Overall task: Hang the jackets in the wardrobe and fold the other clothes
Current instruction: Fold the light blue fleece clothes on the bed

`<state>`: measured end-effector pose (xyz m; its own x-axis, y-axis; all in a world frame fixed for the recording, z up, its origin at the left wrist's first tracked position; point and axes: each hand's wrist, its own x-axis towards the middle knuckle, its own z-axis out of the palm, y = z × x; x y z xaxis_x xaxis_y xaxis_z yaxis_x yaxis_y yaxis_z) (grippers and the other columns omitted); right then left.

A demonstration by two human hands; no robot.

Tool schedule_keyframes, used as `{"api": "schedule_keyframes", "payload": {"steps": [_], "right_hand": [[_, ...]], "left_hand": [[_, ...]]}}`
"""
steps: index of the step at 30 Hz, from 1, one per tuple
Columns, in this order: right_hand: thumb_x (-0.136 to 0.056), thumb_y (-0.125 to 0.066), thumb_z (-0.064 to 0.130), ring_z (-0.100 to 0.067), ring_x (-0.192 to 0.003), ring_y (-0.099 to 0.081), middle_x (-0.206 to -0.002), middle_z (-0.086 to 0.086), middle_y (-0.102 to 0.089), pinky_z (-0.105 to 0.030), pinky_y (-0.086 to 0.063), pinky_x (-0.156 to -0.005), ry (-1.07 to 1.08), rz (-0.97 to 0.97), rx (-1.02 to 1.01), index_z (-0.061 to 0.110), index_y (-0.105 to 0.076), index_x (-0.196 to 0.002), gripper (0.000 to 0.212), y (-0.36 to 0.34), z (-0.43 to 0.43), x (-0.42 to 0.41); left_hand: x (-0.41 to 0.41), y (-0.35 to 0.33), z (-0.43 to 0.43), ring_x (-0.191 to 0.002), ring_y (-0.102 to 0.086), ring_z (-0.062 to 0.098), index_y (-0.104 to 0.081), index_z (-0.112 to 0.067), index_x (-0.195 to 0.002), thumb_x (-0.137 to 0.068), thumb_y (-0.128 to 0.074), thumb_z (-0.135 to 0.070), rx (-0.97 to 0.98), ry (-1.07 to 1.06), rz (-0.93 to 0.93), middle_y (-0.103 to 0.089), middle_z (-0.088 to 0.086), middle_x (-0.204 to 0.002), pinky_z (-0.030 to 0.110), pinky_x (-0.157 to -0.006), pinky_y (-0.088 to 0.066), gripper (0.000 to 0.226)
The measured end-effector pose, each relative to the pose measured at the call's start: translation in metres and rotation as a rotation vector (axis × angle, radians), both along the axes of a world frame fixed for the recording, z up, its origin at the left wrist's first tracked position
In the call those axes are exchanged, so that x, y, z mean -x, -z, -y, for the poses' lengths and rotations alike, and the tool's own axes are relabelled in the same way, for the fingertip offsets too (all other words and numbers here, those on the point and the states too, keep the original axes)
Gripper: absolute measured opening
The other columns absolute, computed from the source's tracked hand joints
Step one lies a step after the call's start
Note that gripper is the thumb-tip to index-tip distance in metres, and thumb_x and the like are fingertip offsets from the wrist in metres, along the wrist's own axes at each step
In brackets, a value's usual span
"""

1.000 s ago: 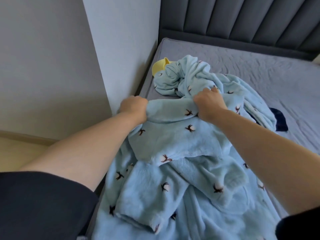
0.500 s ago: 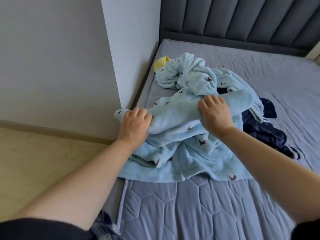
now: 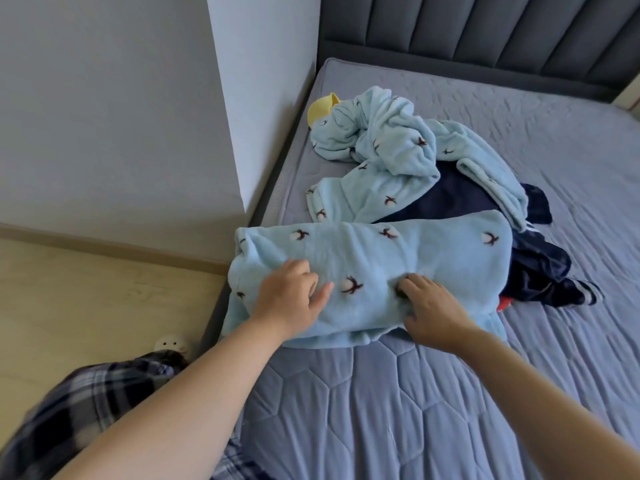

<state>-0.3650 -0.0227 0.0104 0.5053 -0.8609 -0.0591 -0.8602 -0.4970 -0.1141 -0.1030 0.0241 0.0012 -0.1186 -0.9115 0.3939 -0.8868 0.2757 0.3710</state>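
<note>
both hands, the left hand [image 3: 289, 296] and the right hand [image 3: 427, 310], rest flat with loose fingers on a folded blue fleece garment [image 3: 374, 271] at the bed's [image 3: 346, 410] edge; behind it a crumpled fleece piece [image 3: 381, 150] and navy clothes [image 3: 533, 271] look unfolded, so most work remains.

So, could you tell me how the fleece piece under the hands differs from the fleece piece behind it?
The near fleece lies folded flat in a neat band; the far fleece is crumpled in a heap. Both hands, left and right, rest on the near one; nothing touches the far one. Both are light blue with the same small print.
</note>
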Motion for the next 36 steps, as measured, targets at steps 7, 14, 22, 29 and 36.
{"api": "schedule_keyframes", "payload": {"steps": [7, 14, 22, 29, 36], "right_hand": [[-0.082, -0.038, 0.018, -0.027, -0.082, -0.056, -0.087, -0.006, -0.064, -0.036, -0.044, -0.072, 0.038, 0.472, 0.462, 0.007, -0.065, -0.089, 0.03, -0.036, 0.026, -0.052], [-0.093, -0.017, 0.046, -0.021, -0.146, -0.013, -0.157, -0.006, -0.022, -0.045, 0.003, -0.118, 0.27, 0.065, 0.165, 0.021, -0.028, -0.149, 0.062, 0.04, 0.067, -0.052], [-0.087, -0.018, 0.039, -0.02, -0.147, -0.006, -0.158, -0.009, -0.018, -0.05, 0.006, -0.115, 0.337, 0.052, 0.15, 0.019, -0.022, -0.15, 0.066, 0.031, 0.071, -0.097], [-0.085, -0.025, 0.03, -0.02, -0.147, -0.013, -0.158, -0.005, -0.021, -0.041, 0.003, -0.118, 0.26, 0.145, 0.157, 0.023, -0.024, -0.151, 0.067, 0.055, 0.051, -0.103], [-0.077, -0.012, 0.037, -0.021, -0.146, -0.018, -0.156, -0.006, -0.027, -0.039, 0.001, -0.118, 0.261, 0.188, 0.143, 0.018, -0.027, -0.15, 0.076, 0.059, 0.054, -0.106]], "left_hand": [[0.038, -0.005, 0.04, -0.146, -0.012, 0.029, -0.024, -0.019, -0.15, -0.096, -0.037, -0.035, -0.113, -0.15, 0.05, -0.018, 0.008, -0.158, 0.051, -0.115, -0.011, 0.058], [-0.007, 0.07, 0.036, -0.147, 0.008, 0.023, 0.014, -0.039, -0.148, -0.088, -0.01, -0.066, -0.469, -0.264, 0.149, 0.014, -0.005, -0.159, 0.053, -0.115, -0.001, 0.07], [-0.013, 0.082, 0.033, -0.147, 0.005, 0.024, 0.015, -0.035, -0.149, -0.086, -0.009, -0.067, -0.506, -0.346, 0.056, 0.009, 0.001, -0.16, 0.05, -0.116, -0.004, 0.074], [-0.045, 0.067, 0.039, -0.146, -0.005, 0.026, -0.018, -0.027, -0.15, -0.09, -0.043, -0.058, -0.371, -0.602, -0.19, -0.009, 0.006, -0.159, 0.05, -0.114, -0.014, 0.073], [-0.071, 0.057, 0.052, -0.106, -0.058, 0.028, -0.05, -0.005, -0.122, -0.078, -0.069, -0.047, -0.591, -0.732, -0.752, -0.059, 0.011, -0.118, 0.044, -0.089, -0.05, 0.063]]}}
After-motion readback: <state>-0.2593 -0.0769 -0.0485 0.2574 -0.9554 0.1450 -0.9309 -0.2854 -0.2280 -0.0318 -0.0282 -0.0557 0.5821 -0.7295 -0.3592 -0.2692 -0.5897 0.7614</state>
